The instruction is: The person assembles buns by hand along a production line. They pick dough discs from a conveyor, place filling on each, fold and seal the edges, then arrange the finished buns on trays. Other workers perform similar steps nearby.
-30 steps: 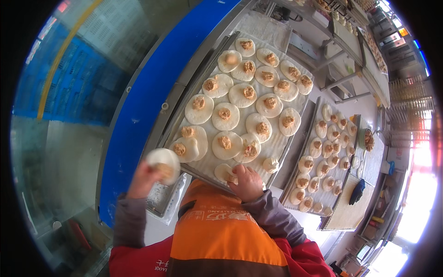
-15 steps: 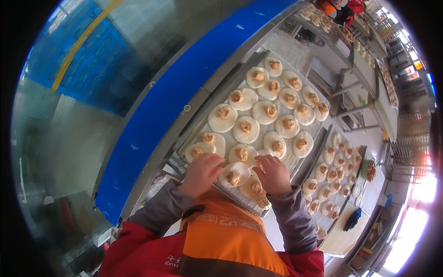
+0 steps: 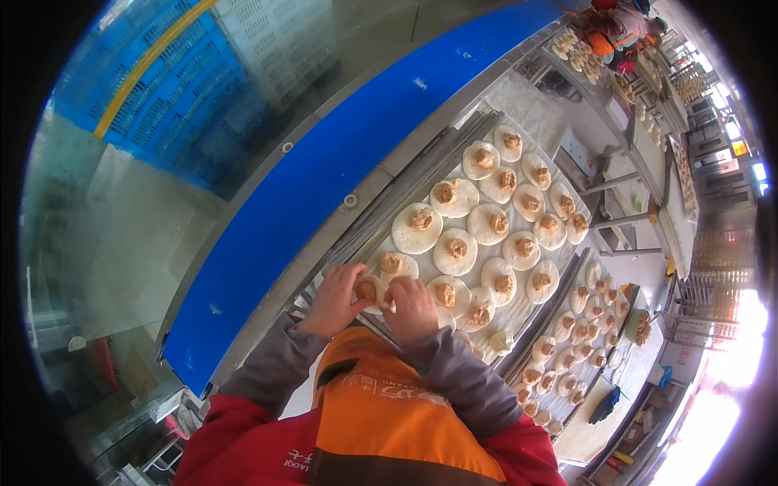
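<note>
A tray (image 3: 520, 317) before me holds rows of flat white dough rounds, each topped with a lump of brownish filling. At its near left corner, my left hand (image 3: 331, 304) curls its fingers and thumb on the edge of one filled dough round (image 3: 369, 293). From the other side my right hand (image 3: 412, 309) pinches the same round's edge, a bit of white dough showing at its fingertips. Another filled round (image 3: 397, 265) lies just beyond both hands. At the tray's near right edge sits a small gathered piece of dough (image 3: 501, 343).
A long blue belt (image 3: 324, 154) with a metal edge runs along the left. To the right stands a second tray (image 3: 559, 356) of filled rounds, with a green bowl (image 3: 637, 326) and a dark glove (image 3: 604, 405) past it. Other people (image 3: 620, 32) are far off at upper right.
My right hand has moved left across the tray, close to my left hand. Both hands now grip the corner round. The view has shifted, so the tray appears farther right.
</note>
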`<state>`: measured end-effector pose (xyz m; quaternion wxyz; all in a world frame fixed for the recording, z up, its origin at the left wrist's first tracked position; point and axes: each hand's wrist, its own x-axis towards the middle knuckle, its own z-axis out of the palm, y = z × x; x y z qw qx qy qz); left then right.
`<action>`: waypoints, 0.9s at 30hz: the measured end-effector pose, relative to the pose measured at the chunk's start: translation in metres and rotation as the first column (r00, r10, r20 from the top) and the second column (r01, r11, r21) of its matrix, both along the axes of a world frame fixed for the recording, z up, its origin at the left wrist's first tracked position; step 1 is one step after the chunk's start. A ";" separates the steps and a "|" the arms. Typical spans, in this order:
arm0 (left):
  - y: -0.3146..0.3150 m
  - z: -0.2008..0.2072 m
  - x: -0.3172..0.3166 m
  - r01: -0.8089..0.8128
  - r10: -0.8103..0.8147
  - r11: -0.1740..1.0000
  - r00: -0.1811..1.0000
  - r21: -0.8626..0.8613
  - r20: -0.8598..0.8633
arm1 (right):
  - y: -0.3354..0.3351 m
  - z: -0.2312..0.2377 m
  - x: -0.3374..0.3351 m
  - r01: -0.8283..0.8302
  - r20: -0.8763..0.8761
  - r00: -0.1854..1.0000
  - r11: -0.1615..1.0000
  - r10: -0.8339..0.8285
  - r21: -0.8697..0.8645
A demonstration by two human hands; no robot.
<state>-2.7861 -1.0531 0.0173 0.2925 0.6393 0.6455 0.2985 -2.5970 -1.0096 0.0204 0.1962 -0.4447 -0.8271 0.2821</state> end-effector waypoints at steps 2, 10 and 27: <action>0.004 0.002 -0.008 0.057 -0.055 0.991 0.998 -0.122 0.018 | -0.006 0.000 0.001 -0.077 -0.035 0.997 0.985 0.073 -0.151; 0.022 0.009 -0.015 0.305 -0.313 0.934 0.950 -0.183 -0.012 | 0.008 0.003 0.022 0.134 0.287 0.958 0.894 -0.006 -0.428; 0.051 0.003 -0.044 0.645 -0.646 0.733 0.760 -0.219 0.074 | 0.065 0.015 0.007 0.091 0.004 0.996 0.971 -0.093 -0.220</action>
